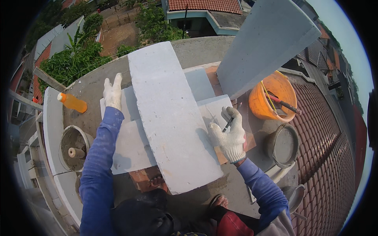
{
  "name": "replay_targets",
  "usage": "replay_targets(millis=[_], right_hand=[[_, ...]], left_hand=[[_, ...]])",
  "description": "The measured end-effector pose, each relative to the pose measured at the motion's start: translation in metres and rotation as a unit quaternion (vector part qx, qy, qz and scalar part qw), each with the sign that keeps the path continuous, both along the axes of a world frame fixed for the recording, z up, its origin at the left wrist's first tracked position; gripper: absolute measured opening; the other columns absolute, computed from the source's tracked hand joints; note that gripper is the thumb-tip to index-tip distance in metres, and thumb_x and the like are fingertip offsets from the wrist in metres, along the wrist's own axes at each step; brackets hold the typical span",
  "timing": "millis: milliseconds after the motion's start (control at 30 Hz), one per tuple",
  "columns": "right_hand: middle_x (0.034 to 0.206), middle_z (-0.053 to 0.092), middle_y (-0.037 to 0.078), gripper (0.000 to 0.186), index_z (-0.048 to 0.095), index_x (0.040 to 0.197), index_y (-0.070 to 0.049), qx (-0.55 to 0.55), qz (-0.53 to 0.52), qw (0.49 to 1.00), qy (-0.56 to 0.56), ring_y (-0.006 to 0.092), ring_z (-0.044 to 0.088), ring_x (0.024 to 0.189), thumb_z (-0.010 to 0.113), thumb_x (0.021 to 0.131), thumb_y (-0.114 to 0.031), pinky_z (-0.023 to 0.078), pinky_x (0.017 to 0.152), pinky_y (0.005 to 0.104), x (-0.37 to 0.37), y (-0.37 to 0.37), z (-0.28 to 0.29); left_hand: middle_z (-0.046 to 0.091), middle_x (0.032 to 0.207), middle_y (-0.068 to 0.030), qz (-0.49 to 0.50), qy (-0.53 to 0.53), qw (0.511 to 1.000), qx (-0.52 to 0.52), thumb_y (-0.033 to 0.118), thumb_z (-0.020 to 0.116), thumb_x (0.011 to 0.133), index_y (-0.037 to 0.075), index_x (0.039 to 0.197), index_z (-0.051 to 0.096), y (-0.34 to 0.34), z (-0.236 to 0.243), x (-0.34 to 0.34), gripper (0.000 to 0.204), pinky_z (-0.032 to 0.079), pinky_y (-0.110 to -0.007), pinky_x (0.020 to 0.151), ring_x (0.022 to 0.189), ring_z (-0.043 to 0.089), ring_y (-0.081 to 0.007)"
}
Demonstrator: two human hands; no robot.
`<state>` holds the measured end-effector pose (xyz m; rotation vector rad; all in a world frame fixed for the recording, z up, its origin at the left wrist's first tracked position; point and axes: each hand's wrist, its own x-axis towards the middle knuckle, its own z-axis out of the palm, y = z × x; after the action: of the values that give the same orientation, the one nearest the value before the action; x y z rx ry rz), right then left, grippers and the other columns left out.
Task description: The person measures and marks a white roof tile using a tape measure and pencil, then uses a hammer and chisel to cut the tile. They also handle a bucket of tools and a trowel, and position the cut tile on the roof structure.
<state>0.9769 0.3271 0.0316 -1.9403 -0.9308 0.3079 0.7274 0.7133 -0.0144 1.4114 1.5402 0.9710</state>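
A long pale grey lightweight concrete block (173, 114) lies in front of me, across other flat block pieces (133, 147) beneath it. My left hand (113, 93), in a white knitted glove, is raised beside the block's left edge. Its fingers are apart and hold nothing. Just off the block's right edge is my right hand (231, 135), gloved alike and closed on a slim dark pen (227, 125). Below the right hand sits another pale block piece (210, 108), partly covered by the long block.
A large block (267, 47) stands tilted at the back right. Beside it are an orange bucket (262, 102) with tools and a mortar bucket (285, 145). At left are an orange bottle (75, 103) and a bucket (75, 137) with a wooden-handled tool. A tiled roof (327, 157) slopes away right.
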Motion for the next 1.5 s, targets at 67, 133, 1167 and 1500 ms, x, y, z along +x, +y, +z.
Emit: replay_targets(millis=[67, 133, 1167, 1500], right_hand=[[0.151, 0.064, 0.026, 0.072, 0.050, 0.148, 0.004, 0.047, -0.078, 0.996, 0.016, 0.0347, 0.064, 0.143, 0.089, 0.099, -0.031, 0.051, 0.122, 0.0465, 0.032, -0.006, 0.016], [0.157, 0.059, 0.027, 0.084, 0.046, 0.156, 0.005, 0.057, -0.165, 0.984, -0.031, 0.0341, 0.060, 0.146, 0.092, 0.096, -0.031, 0.049, 0.123, 0.0452, 0.067, -0.002, 0.039], [0.147, 0.057, 0.027, 0.115, 0.047, 0.157, 0.009, 0.301, -0.312, 0.898, -0.077, 0.0411, 0.059, 0.139, 0.100, 0.071, -0.046, 0.047, 0.121, 0.0500, 0.209, 0.120, 0.065], [0.150, 0.056, 0.028, 0.120, 0.048, 0.159, 0.010, 0.227, -0.282, 0.910, -0.204, 0.0426, 0.059, 0.139, 0.100, 0.070, -0.052, 0.048, 0.121, 0.0546, 0.179, 0.072, 0.138]], left_hand=[[0.041, 0.174, -0.0323, -0.090, 0.046, 0.994, 0.032, 0.057, 0.075, 0.101, -0.005, 0.173, 0.034, -0.041, 0.023, 0.033, 0.104, 0.036, -0.045, 0.132, 0.161, 0.044, -0.0437], [0.037, 0.177, -0.0298, -0.157, 0.084, 0.980, 0.087, 0.057, 0.075, 0.100, -0.004, 0.172, 0.037, -0.099, 0.057, 0.055, 0.101, 0.029, -0.050, 0.136, 0.167, 0.033, -0.0430], [0.036, 0.175, -0.0332, -0.483, 0.379, 0.746, 0.258, 0.057, 0.064, 0.104, -0.010, 0.166, 0.042, -0.236, 0.067, 0.114, 0.094, 0.006, -0.065, 0.138, 0.168, 0.026, -0.0482], [0.036, 0.176, -0.0313, -0.483, 0.392, 0.743, 0.247, 0.058, 0.063, 0.104, -0.008, 0.167, 0.042, -0.238, 0.072, 0.114, 0.094, 0.008, -0.064, 0.139, 0.168, 0.026, -0.0470]])
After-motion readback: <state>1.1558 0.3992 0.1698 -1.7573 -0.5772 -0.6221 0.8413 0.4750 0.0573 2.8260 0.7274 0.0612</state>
